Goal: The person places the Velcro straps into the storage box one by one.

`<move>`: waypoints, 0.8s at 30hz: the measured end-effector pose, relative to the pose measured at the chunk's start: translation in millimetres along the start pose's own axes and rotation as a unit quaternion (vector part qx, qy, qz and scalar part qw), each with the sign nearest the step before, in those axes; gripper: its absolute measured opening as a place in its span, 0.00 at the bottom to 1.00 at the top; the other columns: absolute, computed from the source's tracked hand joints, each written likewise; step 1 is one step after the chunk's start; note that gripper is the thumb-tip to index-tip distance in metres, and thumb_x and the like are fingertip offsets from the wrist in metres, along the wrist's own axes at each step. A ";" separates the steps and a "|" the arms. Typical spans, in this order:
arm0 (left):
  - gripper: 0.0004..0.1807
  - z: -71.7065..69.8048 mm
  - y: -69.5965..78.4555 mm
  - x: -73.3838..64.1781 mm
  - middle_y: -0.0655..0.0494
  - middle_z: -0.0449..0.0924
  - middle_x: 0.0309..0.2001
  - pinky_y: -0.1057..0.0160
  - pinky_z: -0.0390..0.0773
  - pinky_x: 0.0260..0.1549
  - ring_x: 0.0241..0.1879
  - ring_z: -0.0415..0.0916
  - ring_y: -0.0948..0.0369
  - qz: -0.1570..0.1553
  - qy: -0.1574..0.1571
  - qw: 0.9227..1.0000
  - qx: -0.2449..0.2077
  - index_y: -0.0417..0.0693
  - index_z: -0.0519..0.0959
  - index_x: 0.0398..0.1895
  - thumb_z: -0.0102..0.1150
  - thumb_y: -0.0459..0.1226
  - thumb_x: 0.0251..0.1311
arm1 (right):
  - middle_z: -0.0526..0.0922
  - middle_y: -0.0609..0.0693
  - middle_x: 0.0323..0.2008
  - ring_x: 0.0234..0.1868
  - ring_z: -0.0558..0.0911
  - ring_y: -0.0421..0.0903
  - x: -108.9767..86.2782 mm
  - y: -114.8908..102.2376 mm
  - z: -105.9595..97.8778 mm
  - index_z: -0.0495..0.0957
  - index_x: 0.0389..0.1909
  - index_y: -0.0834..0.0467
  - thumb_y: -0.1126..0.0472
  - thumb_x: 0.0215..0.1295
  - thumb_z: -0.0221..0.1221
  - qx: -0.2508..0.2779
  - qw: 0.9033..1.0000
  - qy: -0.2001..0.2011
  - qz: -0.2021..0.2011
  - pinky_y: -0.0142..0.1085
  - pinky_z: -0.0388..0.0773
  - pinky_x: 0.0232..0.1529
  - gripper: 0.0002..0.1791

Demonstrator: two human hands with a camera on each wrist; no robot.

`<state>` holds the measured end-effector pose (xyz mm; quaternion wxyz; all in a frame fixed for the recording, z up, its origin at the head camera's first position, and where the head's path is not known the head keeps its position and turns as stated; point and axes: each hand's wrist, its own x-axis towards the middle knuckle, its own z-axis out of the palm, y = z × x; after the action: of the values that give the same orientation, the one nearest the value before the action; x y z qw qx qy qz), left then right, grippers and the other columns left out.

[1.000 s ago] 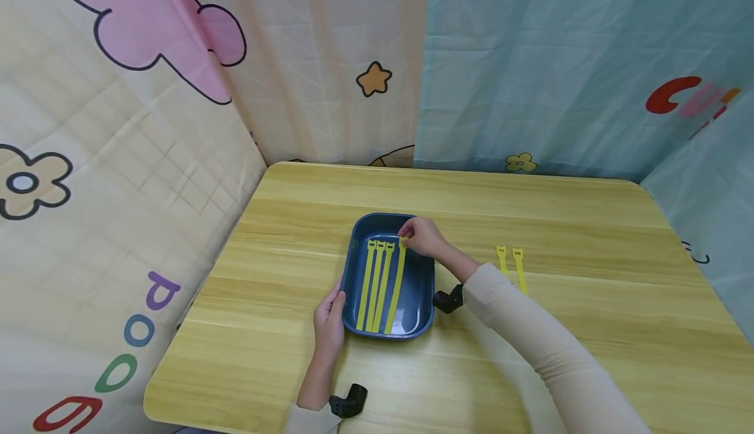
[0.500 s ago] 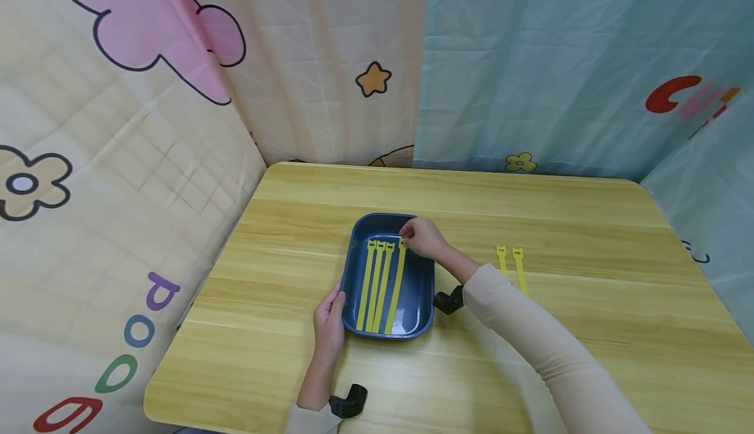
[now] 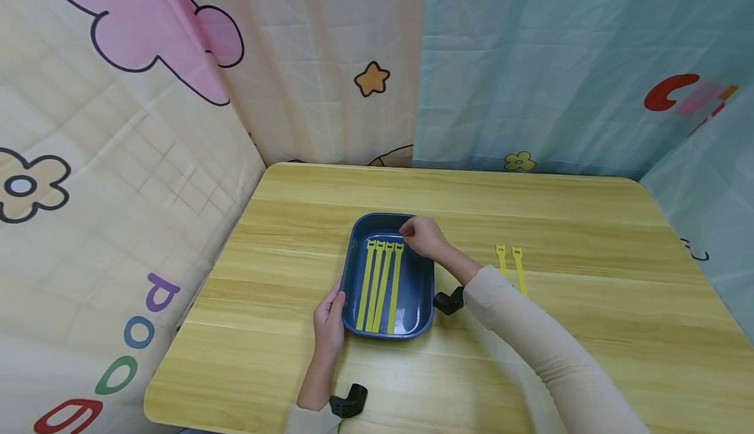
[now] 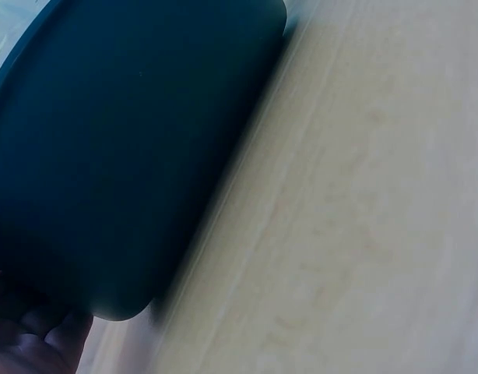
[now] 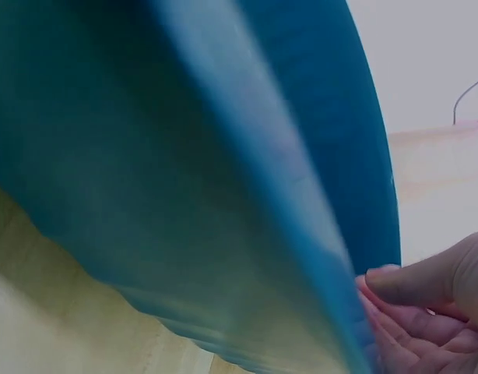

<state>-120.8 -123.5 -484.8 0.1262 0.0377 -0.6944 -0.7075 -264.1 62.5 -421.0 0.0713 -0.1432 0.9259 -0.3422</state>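
A dark blue tray (image 3: 419,290) sits near the middle of the table. Several yellow cable ties (image 3: 377,287) lie side by side in it, slotted heads at the far end. My left hand (image 3: 328,319) grips the tray's near left side, thumb along the outer wall; its fingers (image 4: 40,331) show by the tray's corner in the left wrist view. Over the far right part of the tray is my right hand (image 3: 423,236), loosely bent, with no tie visible between thumb and fingers. The rightmost tie's head lies just below its fingertips. In the right wrist view the tray wall (image 5: 223,195) hides much.
Two more yellow cable ties (image 3: 518,264) lie on the wooden table (image 3: 265,277) to the right, their near ends hidden by the right sleeve (image 3: 530,349). Printed curtains (image 3: 330,61) hang behind the table's far edge. Black cameras (image 3: 349,401) are worn at the wrists.
The rightmost cable tie, earlier held by its head in my right hand, is let go and lies straighter, closer to its neighbours. My left hand and the tray stay put.
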 end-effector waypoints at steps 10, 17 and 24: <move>0.19 0.7 1.3 -0.4 0.54 0.64 0.54 0.71 0.59 0.50 0.55 0.58 0.65 -0.013 0.001 1.000 -0.008 0.37 0.64 0.54 0.38 0.37 0.62 | 0.78 0.51 0.30 0.31 0.75 0.43 -15.4 2.5 -8.9 0.77 0.36 0.65 0.68 0.52 0.56 0.050 0.997 -0.011 -0.055 0.33 0.74 0.33 0.09; 0.20 0.6 1.1 0.3 0.53 0.64 0.54 0.70 0.60 0.50 0.55 0.58 0.64 -0.015 0.001 1.000 -0.005 0.36 0.64 0.54 0.38 0.37 0.62 | 0.78 0.52 0.30 0.30 0.75 0.44 -27.4 20.8 -24.0 0.77 0.36 0.65 0.67 0.52 0.56 0.072 0.996 0.020 -0.056 0.34 0.75 0.32 0.10; 0.19 0.0 2.5 0.0 0.48 0.65 0.53 0.68 0.61 0.50 0.54 0.59 0.61 -0.004 0.002 1.000 0.002 0.35 0.65 0.53 0.38 0.35 0.62 | 0.79 0.54 0.30 0.31 0.77 0.46 -42.8 40.2 -42.6 0.77 0.35 0.66 0.68 0.51 0.56 0.067 0.995 0.052 -0.060 0.37 0.75 0.32 0.09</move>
<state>-120.5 -123.5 -482.3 0.1241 0.0421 -0.6957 -0.7063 -242.0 131.2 -413.7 0.0117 -0.1752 0.8933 -0.4137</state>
